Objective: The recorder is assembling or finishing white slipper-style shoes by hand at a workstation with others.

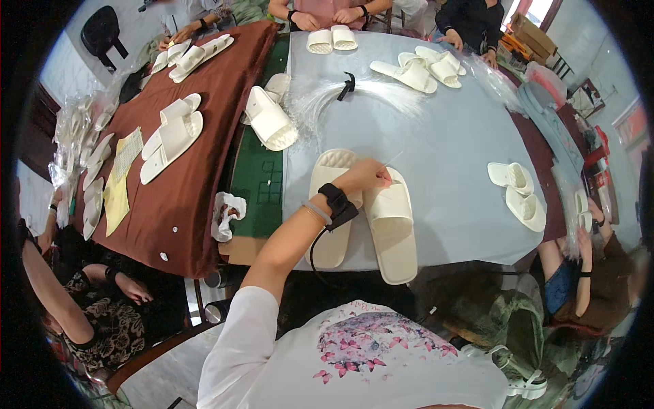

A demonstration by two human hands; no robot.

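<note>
My left hand [366, 176] reaches over a pair of cream slippers at the near edge of the grey-blue table covering. Its fingers are pinched together at the far end of the right slipper [394, 235]. A thin clear strand [395, 157] seems to stick up from the fingertips. Under my wrist lies the left slipper [332, 240], partly covered by the hand and a black wrist device [337, 203]. Beyond them a loose bundle of clear plastic strands [313, 102] fans out, gathered by a black tie [347, 86]. My right hand does not show.
More cream slippers [271, 117] lie to the left, at the back, and to the right [524, 204]. A brown-covered table [197, 225] adjoins on the left, bearing slippers and yellow paper [119, 198]. A crumpled white bag [228, 215] sits between. Several people work around the tables.
</note>
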